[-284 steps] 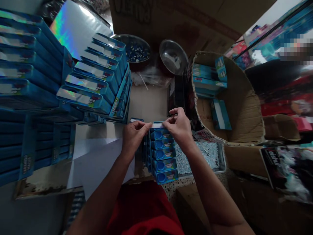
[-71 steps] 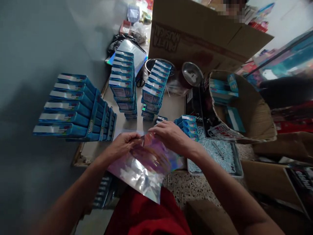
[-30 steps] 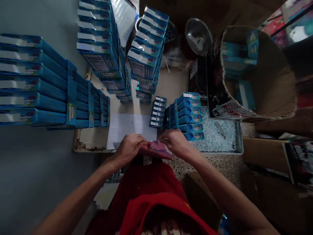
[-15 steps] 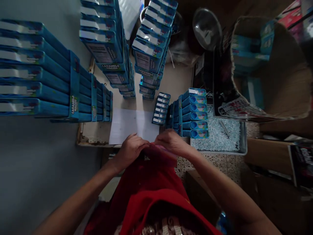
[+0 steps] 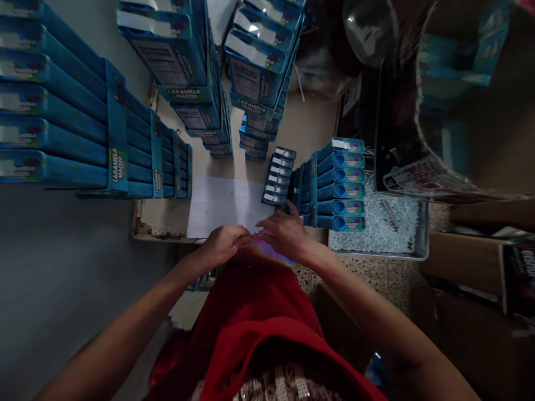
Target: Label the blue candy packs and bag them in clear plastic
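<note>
- Tall stacks of blue boxes (image 5: pixel 62 122) fill the left, cut off by the frame edge
- The left hand (image 5: pixel 221 247) pinches the near edge of an iridescent foil sheet (image 5: pixel 271 252) at the table's front edge, beside a white paper sheet (image 5: pixel 223 205)
- Most of the foil is hidden under the hands and against the red shirt (image 5: pixel 259 328)
- The right hand (image 5: pixel 284 236) lies on the foil with fingers spread; whether it grips cannot be told
- A row of small blue boxes (image 5: pixel 338 186) stands just beyond it, and a cardboard box (image 5: pixel 460 100) at right is blurred
</note>
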Motion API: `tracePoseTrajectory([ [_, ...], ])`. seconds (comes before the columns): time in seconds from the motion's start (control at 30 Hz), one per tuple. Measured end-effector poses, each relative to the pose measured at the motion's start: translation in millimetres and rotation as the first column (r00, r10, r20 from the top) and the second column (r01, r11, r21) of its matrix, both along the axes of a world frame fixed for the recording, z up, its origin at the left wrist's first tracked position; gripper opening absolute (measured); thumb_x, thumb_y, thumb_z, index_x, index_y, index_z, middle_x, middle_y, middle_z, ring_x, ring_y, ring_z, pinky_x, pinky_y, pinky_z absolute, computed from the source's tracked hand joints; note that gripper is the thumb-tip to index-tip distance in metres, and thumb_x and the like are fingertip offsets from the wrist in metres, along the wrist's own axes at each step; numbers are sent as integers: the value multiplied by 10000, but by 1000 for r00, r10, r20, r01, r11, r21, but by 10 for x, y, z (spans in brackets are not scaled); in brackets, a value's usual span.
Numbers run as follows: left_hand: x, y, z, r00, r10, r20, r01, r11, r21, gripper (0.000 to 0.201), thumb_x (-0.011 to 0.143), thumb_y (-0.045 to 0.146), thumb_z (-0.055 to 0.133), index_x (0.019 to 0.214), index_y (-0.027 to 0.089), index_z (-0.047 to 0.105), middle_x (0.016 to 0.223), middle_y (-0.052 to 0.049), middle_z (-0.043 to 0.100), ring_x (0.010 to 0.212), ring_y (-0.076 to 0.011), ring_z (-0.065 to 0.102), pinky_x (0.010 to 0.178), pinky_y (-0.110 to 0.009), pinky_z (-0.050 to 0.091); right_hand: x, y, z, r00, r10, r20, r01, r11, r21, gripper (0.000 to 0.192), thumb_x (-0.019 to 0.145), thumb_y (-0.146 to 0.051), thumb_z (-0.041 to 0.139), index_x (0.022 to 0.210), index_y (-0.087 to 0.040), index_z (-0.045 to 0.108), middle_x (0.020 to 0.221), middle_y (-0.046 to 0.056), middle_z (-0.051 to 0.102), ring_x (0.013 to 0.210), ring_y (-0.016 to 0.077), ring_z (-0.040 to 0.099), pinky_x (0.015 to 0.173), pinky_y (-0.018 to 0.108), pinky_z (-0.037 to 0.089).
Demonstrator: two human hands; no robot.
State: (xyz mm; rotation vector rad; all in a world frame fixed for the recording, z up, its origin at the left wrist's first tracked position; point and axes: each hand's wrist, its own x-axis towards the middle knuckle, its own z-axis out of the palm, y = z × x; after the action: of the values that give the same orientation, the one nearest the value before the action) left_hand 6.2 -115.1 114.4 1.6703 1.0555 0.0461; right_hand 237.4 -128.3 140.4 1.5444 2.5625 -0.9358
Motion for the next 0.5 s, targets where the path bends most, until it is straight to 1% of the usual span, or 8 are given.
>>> tracePoseTrajectory([
  [0.07, -12, 19, -7, 1000, 11, 25, -10, 999, -37, 324, 974, 411, 523, 834, 215, 741, 838, -23, 753, 795, -192, 690, 689, -258, 483, -94, -9, -13, 997, 72, 4, -72, 997, 40, 180, 1004, -217, 589, 1003, -210, 769, 962, 82, 790, 1006, 258, 670, 1137, 491, 248],
  [0.1, -25, 28, -7, 999, 20, 41, -18, 998, -54, 297, 962, 413, 545, 862, 218, 745, 865, -23, 764, 821, -196, 700, 703, -260, 494, -119, -8, -29, 997, 79, 4, -80, 996, 28, 184, 1001, -202, 588, 976, -203, 770, 941, 78, 789, 991, 252, 673, 1141, 489, 241],
  [0.17, -71, 26, -1, 996, 69, 48, -66, 996, -67, 224, 917, 392, 624, 1007, 233, 753, 936, -22, 785, 889, -210, 723, 755, -270, 521, -110, 5, -88, 1000, 17, -24, -18, 999, -44, 200, 1000, -202, 594, 913, -188, 772, 891, 69, 789, 943, 233, 685, 1115, 457, 269],
  [0.23, -136, -13, 3, 979, 201, 20, -201, 979, -33, 313, 844, 344, 720, 1140, 241, 725, 975, -21, 792, 915, -217, 735, 786, -279, 538, -46, 34, -166, 992, -83, -91, 69, 986, -153, 212, 999, -213, 607, 873, -182, 775, 844, 50, 788, 867, 198, 694, 1022, 377, 341],
  [0.27, -170, -42, 2, 960, 278, 13, -278, 960, -14, 365, 814, 327, 754, 1166, 240, 711, 986, -21, 790, 916, -217, 738, 790, -280, 543, -8, 51, -201, 984, -122, -133, 94, 975, -203, 209, 996, -208, 613, 869, -181, 777, 832, 40, 788, 832, 178, 693, 959, 334, 366],
  [0.33, -229, -107, -7, 916, 401, 28, -401, 916, 3, 332, 802, 333, 774, 1113, 230, 721, 983, -23, 784, 915, -211, 737, 792, -275, 548, 49, 83, -247, 966, -156, -208, 98, 960, -261, 193, 984, -189, 625, 870, -180, 781, 832, 26, 793, 794, 152, 689, 878, 287, 375],
  [0.37, -253, -135, -13, 898, 437, 46, -438, 899, -6, 295, 810, 349, 773, 1074, 225, 733, 982, -24, 783, 920, -208, 735, 795, -272, 549, 65, 96, -256, 960, -157, -231, 92, 959, -269, 190, 980, -178, 628, 867, -180, 782, 837, 22, 796, 793, 147, 689, 881, 282, 370],
  [0.5, -316, -186, -16, 859, 507, 68, -502, 861, -77, 260, 817, 407, 776, 1001, 224, 786, 981, -32, 796, 940, -214, 731, 793, -268, 554, 75, 120, -232, 954, -130, -272, 56, 962, -266, 207, 986, -168, 623, 843, -180, 772, 821, 11, 794, 781, 145, 691, 962, 313, 340],
])
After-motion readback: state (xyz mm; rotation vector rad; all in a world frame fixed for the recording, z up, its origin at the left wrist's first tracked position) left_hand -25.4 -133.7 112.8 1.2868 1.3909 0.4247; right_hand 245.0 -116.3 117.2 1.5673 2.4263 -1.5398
